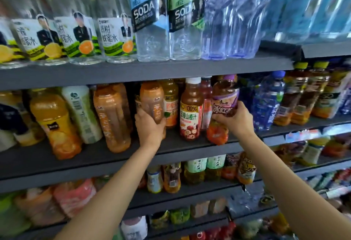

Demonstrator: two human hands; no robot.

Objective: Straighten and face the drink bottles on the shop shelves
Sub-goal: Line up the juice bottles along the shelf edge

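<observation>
On the middle shelf (114,156), my left hand (149,128) grips the lower part of an orange-labelled tea bottle (152,99) that stands upright. My right hand (235,118) grips a purple-capped iced tea bottle (225,95) round its label; the bottle leans slightly left, its base near the shelf's front edge. Between the two stands a hawthorn juice bottle (190,114) with a white cap, label facing out.
More orange tea and juice bottles (112,118) lean on the left of the same shelf. Soda water bottles (150,21) and honey drinks (114,36) fill the shelf above. A blue water bottle (267,103) and dark tea bottles stand to the right. Lower shelves hold several more drinks.
</observation>
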